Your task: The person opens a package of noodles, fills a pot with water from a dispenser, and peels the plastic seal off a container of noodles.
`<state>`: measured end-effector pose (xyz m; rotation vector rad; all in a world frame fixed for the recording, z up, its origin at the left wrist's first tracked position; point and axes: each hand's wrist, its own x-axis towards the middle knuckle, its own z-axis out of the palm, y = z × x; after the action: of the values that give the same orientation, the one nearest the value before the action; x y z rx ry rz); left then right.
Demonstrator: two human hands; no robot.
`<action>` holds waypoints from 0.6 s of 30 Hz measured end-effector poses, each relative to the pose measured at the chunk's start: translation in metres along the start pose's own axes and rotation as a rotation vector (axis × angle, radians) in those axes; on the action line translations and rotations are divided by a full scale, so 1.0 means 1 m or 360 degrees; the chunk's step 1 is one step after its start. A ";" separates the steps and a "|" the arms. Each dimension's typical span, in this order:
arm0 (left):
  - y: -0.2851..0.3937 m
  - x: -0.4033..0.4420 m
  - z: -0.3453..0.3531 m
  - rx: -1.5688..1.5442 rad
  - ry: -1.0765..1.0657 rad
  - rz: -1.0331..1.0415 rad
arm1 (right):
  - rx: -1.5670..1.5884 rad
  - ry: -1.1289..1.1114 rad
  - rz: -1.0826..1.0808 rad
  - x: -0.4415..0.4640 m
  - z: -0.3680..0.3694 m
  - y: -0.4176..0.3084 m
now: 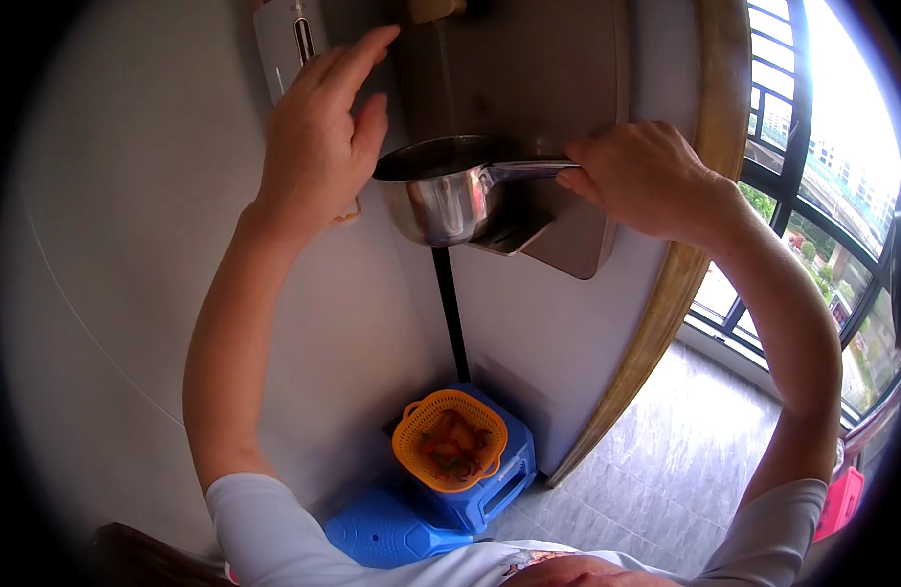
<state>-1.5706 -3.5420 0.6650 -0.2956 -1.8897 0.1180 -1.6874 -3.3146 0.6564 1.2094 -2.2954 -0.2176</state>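
My right hand (656, 181) is closed around the handle of a shiny metal saucepan (436, 207). The pan is held roughly level in front of a dark brown wall-mounted panel (558, 78), over a small ledge (517, 238) at its lower part. What the pan contains is too dark to make out. My left hand (325, 132) is raised just left of the pan's rim, fingers stretched out and thumb apart, holding nothing. Its fingertips point up towards the panel's upper left.
A white device (282, 44) hangs on the left wall. Below, an orange basket (449, 393) of reddish scraps rests on a blue stool (524, 460), beside another blue plastic piece (387, 528). Right are a wooden door frame (656, 333), tiled floor (656, 440) and a window (778, 196).
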 end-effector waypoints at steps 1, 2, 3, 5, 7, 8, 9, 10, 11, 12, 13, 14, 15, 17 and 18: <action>0.001 0.005 0.002 -0.0003 -0.0011 -0.0023 | 0.0005 -0.0003 0.0006 0.000 0.000 0.000; 0.002 0.009 0.004 -0.0006 -0.0022 -0.0046 | 0.0010 -0.0007 0.0011 0.000 0.000 -0.001; 0.003 0.013 0.006 -0.0009 -0.0033 -0.0070 | 0.0014 -0.0010 0.0016 -0.001 -0.001 -0.001; 0.001 0.022 0.014 -0.0015 0.0075 0.0085 | 0.0016 0.0027 -0.0001 -0.001 0.000 0.000; 0.003 0.028 0.016 -0.0008 0.0108 0.0155 | 0.0017 0.0045 -0.0011 0.000 0.001 0.001; 0.006 0.032 0.014 0.0000 0.0086 0.0147 | 0.0018 0.0043 -0.0012 0.000 0.002 0.001; 0.008 0.035 0.013 0.0007 0.0065 0.0140 | 0.0018 0.0042 -0.0011 0.000 0.002 0.001; 0.007 0.037 0.015 0.0035 0.0087 0.0196 | 0.0017 0.0031 -0.0006 0.000 0.002 0.001; 0.005 0.040 0.017 0.0063 0.0108 0.0252 | 0.0016 0.0020 -0.0001 0.000 0.001 0.000; 0.005 0.041 0.019 0.0091 0.0129 0.0308 | 0.0015 0.0008 0.0004 0.000 0.001 0.000; 0.008 0.043 0.018 0.0089 0.0128 0.0308 | 0.0013 0.0006 0.0004 0.000 0.000 0.000; 0.013 0.045 0.017 0.0087 0.0126 0.0308 | 0.0012 0.0004 0.0005 0.000 0.000 0.000; 0.016 0.047 0.016 0.0085 0.0124 0.0309 | 0.0011 0.0001 0.0006 0.000 0.000 0.000; 0.009 0.053 0.025 0.0064 0.0164 0.0361 | 0.0007 -0.0001 0.0002 0.000 0.000 0.000; 0.006 0.055 0.029 0.0053 0.0186 0.0388 | 0.0003 -0.0001 0.0001 0.000 0.000 0.000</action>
<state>-1.6134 -3.5195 0.7044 -0.4995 -1.7289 0.2899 -1.6870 -3.3144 0.6564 1.2097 -2.2975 -0.2156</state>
